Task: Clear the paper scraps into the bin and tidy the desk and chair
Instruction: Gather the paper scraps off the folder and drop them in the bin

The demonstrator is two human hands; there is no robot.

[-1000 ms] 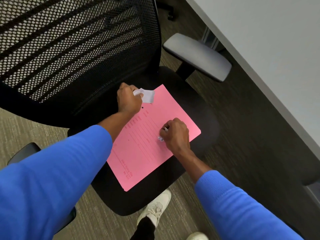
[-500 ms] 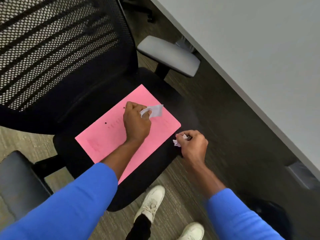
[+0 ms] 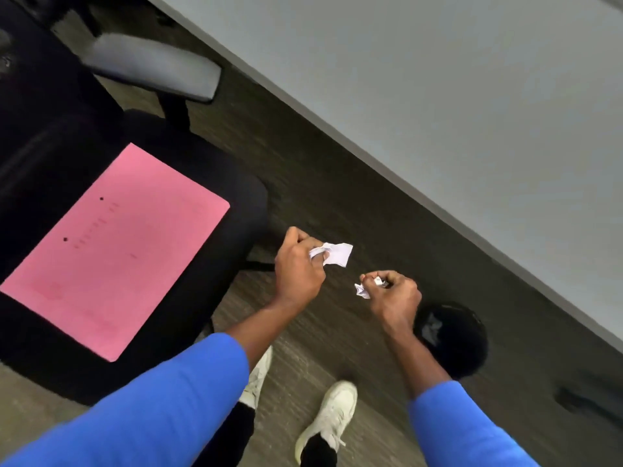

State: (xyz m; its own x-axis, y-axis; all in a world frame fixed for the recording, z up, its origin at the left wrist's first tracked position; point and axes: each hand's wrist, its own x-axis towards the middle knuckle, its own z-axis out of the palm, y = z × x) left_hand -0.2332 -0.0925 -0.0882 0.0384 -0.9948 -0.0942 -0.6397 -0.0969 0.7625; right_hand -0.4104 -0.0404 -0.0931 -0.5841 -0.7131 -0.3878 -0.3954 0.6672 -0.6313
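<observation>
My left hand (image 3: 298,269) is closed around a crumpled white paper scrap (image 3: 333,254) that sticks out to the right of my fingers. My right hand (image 3: 392,294) pinches smaller white paper scraps (image 3: 365,288). Both hands hover over the carpet, to the right of the black office chair (image 3: 215,183). A pink folder (image 3: 114,247) lies flat on the chair seat. Just below and right of my right hand stands a round black bin (image 3: 458,342) with a pale scrap inside it.
The grey desk (image 3: 438,96) runs diagonally across the upper right, its edge close above my hands. The chair's grey armrest (image 3: 151,69) juts out at the upper left. My white shoes (image 3: 332,416) stand on the carpet below.
Both hands left the chair seat and swung right with their scraps, stopping over the floor near the bin. The view turned right, so the chair slid left and the bin came into sight.
</observation>
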